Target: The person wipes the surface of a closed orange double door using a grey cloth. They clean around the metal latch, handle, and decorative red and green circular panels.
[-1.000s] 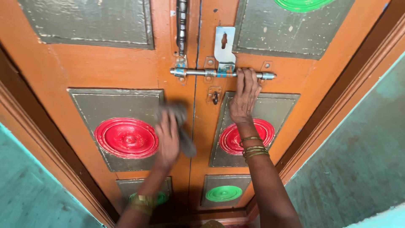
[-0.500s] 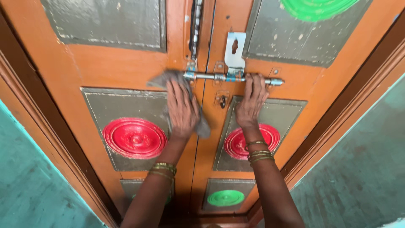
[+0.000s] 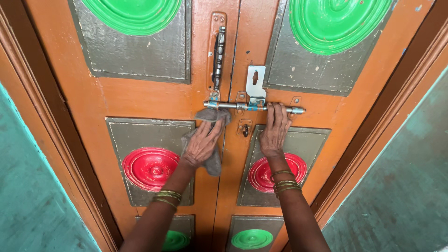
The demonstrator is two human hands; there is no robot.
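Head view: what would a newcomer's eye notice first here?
The orange double door with raised green and red painted discs fills the view. At its middle, the right hand grips the silver metal sliding bolt, while the left hand presses a grey cloth against the door below the bolt's left end.
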